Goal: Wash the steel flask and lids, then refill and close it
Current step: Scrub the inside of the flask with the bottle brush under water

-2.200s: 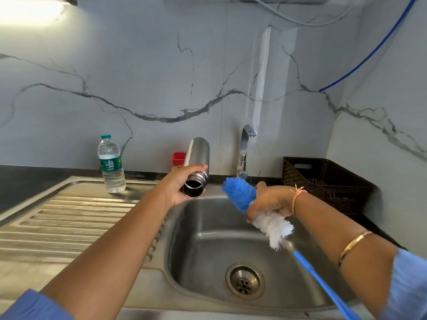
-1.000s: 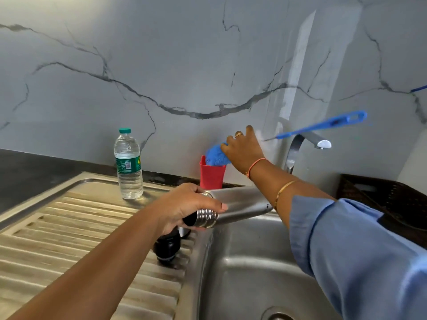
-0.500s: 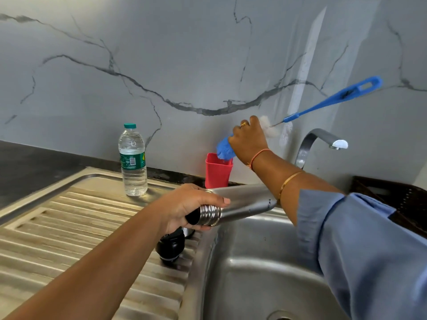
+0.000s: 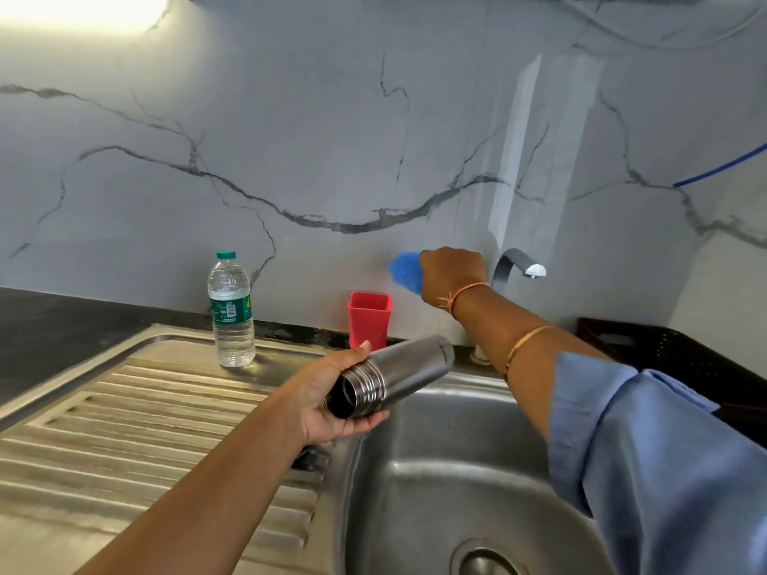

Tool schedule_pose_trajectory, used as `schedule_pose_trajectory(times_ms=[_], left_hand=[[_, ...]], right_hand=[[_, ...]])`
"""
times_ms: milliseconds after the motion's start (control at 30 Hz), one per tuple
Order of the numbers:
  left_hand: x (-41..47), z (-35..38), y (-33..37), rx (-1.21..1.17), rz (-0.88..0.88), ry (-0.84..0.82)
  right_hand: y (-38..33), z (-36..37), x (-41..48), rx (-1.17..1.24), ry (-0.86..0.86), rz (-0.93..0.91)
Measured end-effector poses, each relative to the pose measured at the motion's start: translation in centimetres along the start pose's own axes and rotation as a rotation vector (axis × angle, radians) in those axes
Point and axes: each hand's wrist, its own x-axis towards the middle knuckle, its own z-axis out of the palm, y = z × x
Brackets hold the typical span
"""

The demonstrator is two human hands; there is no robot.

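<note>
My left hand (image 4: 328,402) grips the open steel flask (image 4: 398,375) near its threaded mouth. The flask lies almost level over the left rim of the sink, mouth turned toward me. My right hand (image 4: 452,271) is raised by the back wall, just right of and above the red cup (image 4: 368,319), and holds the bottle brush. Only the brush's blue bristle head (image 4: 404,269) shows; its handle is hidden behind my hand. A dark lid (image 4: 309,454) on the draining board is mostly covered by my left wrist.
A plastic water bottle (image 4: 230,309) with a green cap stands at the back of the ribbed draining board (image 4: 124,429). The tap (image 4: 516,267) curves out over the steel sink (image 4: 456,471). A dark woven basket (image 4: 680,350) sits at the right.
My right hand carried the brush from over the sink up to the wall by the red cup; its blue handle no longer shows. My left hand tipped the flask flat, mouth toward me.
</note>
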Motion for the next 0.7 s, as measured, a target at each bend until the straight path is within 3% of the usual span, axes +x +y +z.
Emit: schedule_pose_trajectory(times_ms=[333,500,700], left_hand=[[-2.3,2.6,-2.7,-0.211,-0.019,-0.132],[-3.4,5.2,-3.3,-0.223,0.016,-0.213],[-3.4,7.8,-4.4,-0.314,0.162,-0.174]], right_hand=[[2.7,-2.6,-11.3,0.443,-0.015,0.048],[5.5,-4.2,-15.8,0.574,-0.050,0.083],[9.0,-6.1,-18.3,0.603,-0.026,0.095]])
